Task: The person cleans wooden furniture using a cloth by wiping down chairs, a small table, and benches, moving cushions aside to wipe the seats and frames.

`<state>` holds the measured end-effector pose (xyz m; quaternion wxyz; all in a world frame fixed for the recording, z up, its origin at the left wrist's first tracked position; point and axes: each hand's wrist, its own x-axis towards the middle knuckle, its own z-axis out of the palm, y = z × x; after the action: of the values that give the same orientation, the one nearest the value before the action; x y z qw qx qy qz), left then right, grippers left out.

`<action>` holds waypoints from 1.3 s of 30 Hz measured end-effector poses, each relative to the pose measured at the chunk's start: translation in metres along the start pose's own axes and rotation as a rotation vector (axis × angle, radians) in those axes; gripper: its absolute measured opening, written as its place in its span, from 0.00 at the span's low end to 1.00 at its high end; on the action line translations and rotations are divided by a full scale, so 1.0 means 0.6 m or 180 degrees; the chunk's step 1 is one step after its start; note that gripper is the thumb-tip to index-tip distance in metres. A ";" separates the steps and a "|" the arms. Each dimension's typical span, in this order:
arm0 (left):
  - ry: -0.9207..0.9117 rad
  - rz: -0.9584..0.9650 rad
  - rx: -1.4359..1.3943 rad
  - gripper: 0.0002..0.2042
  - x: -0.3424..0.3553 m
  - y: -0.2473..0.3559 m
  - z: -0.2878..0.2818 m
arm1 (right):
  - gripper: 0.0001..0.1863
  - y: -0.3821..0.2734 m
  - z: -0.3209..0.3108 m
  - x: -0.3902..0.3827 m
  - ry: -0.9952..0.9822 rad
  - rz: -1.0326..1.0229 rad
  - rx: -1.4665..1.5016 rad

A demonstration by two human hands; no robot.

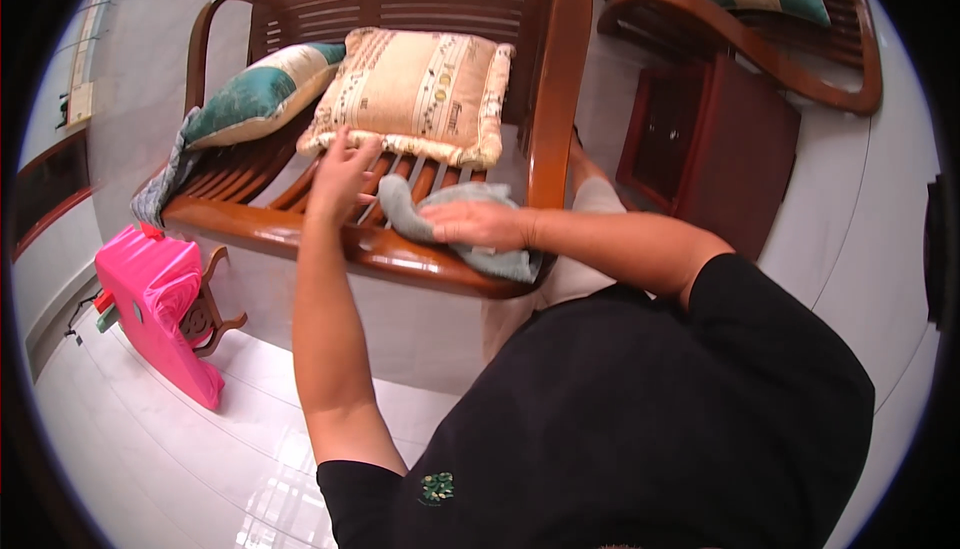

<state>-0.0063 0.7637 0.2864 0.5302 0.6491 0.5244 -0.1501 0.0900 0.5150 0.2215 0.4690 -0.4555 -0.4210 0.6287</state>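
On the front of a wooden bench point(362, 245), my right hand point(478, 223) presses on a folded grey cloth point(492, 261), fingers together over it. My left hand point(345, 174) reaches to the lower edge of a patterned beige cushion point(415, 94) with its fingers apart; whether it touches the cushion is unclear. That cushion leans at the back of the seat, beside a teal-and-cream pillow point(250, 109) on the left. A grey knitted fabric point(162, 189) hangs over the bench's left end.
A pink draped fabric point(160, 294) covers a small wooden piece point(225, 324) at the lower left. At the right stand a dark red wooden cabinet point(750, 169) and another bench point(850, 74) with a teal pillow. My leg shows below the bench's right end.
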 end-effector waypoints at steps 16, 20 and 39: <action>0.2903 -0.1957 -0.2009 0.51 0.292 -0.087 0.231 | 0.37 0.028 -0.121 -0.048 -0.1941 0.0315 -0.0021; 0.1592 -0.2015 -0.2699 0.21 0.290 -0.085 0.213 | 0.37 0.032 -0.128 -0.042 -0.2135 0.0396 -0.0310; 0.1821 0.2398 -0.1222 0.22 0.074 0.202 -0.124 | 0.30 -0.083 -0.061 0.031 -0.2281 -0.1055 -0.0613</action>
<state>0.0864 0.8631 0.3466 0.4924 0.6991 0.3963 0.3343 0.1330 0.5472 0.2577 0.3427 -0.1753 -0.6825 0.6213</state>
